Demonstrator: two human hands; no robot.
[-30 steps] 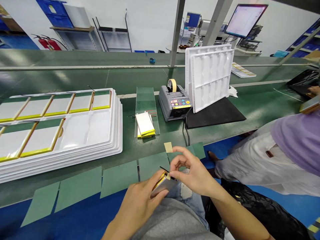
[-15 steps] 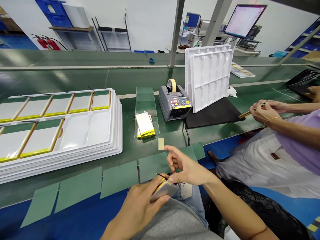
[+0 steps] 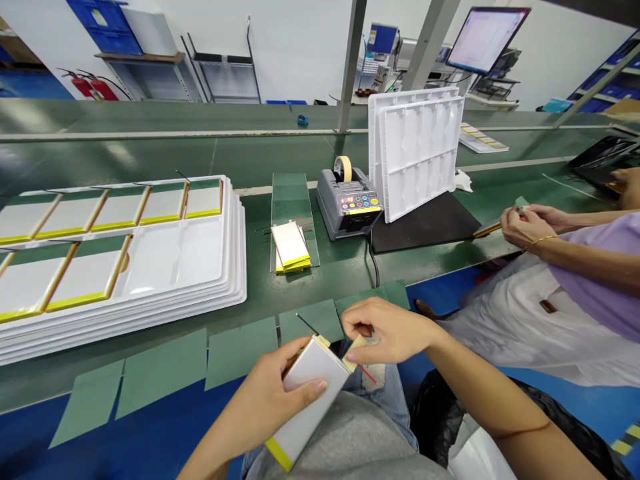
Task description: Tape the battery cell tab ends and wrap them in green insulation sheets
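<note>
Battery cell (image 3: 310, 417), tilted, sits clasped between the left hand's (image 3: 273, 395) thumb and fingers, on the wearer's side of the tape dispenser (image 3: 347, 203); the right hand (image 3: 393, 333) pinches yellowish tape (image 3: 357, 344) at its wired end. Stacked cells (image 3: 290, 245) lie left of the dispenser.

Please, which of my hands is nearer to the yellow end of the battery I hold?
Left. Your left hand grips the battery partway up from the yellow end; your right hand holds tape at the opposite end.

The battery cell (image 3: 320, 363) at lower centre looks smooth, the trays (image 3: 193, 260) at left glossy plastic, the table (image 3: 293, 292) shiny.
</note>
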